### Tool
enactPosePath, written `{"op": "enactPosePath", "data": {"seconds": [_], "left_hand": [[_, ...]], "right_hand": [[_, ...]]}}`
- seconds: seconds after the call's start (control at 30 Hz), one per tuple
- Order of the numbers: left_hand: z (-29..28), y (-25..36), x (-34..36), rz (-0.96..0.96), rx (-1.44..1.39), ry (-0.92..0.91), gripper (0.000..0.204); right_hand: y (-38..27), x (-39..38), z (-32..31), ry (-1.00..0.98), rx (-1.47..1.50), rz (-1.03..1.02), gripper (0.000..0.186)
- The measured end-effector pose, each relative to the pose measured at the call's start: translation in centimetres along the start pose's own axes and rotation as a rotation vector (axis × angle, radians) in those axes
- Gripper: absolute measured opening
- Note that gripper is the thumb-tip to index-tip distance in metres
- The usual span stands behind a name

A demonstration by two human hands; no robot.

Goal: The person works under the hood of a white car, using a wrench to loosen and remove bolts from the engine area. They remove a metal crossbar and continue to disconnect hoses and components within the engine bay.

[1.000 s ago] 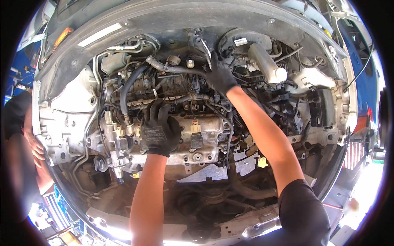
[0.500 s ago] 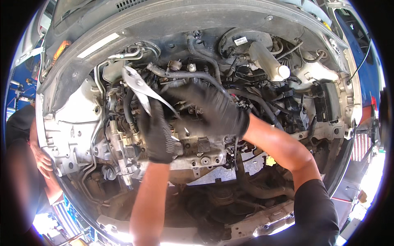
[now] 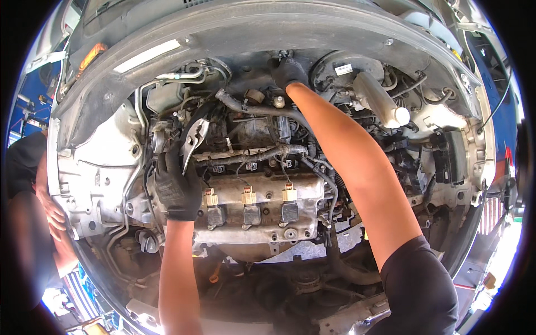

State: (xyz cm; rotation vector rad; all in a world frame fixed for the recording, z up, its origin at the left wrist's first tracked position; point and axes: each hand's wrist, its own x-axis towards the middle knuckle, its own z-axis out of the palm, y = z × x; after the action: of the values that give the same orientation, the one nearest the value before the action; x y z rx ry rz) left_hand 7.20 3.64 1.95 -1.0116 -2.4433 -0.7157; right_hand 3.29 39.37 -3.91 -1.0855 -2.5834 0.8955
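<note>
My left hand [image 3: 178, 187], in a black glove, is closed around slip-joint pliers [image 3: 196, 135] above the left part of the engine. The pliers' metal jaws point up and away, past my fingers. My right hand [image 3: 289, 73], also gloved, reaches to the back wall of the engine bay. It lies over a dark hose there, just below a small fitting [image 3: 285, 54]; its fingers are hidden against the dark background. A thick grey hose [image 3: 257, 109] runs across in front of my right wrist.
The valve cover [image 3: 262, 230] carries several ignition coils [image 3: 252, 215] with tan connectors. A pale fluid reservoir [image 3: 377, 103] stands right of my forearm. Far left, another person's hand [image 3: 54, 218] rests at the car's edge. An orange-handled tool [image 3: 91, 57] lies at the upper left.
My right hand has moved from over the engine's middle, beside the pliers, to the back wall. My left hand has shifted left and slightly nearer with the pliers, uncovering the coils.
</note>
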Motion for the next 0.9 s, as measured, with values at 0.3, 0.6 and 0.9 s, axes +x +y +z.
{"op": "enactPosePath", "data": {"seconds": [0.3,0.6,0.9], "left_hand": [[-0.4,1.5,0.8,0.014,-0.044,0.009,0.034],[6.2,18.2,3.6,-0.167,-1.053,-0.193,0.037],[19.6,21.9,8.5,-0.774,-1.383,-0.329,0.053]], "right_hand": [[3.7,3.4,1.6,0.114,0.167,-0.047,0.060],[1.5,-20.4,-13.2,-0.221,0.691,-0.602,0.036],[6.7,-16.7,-12.7,0.024,-0.003,-0.586,0.035]]}}
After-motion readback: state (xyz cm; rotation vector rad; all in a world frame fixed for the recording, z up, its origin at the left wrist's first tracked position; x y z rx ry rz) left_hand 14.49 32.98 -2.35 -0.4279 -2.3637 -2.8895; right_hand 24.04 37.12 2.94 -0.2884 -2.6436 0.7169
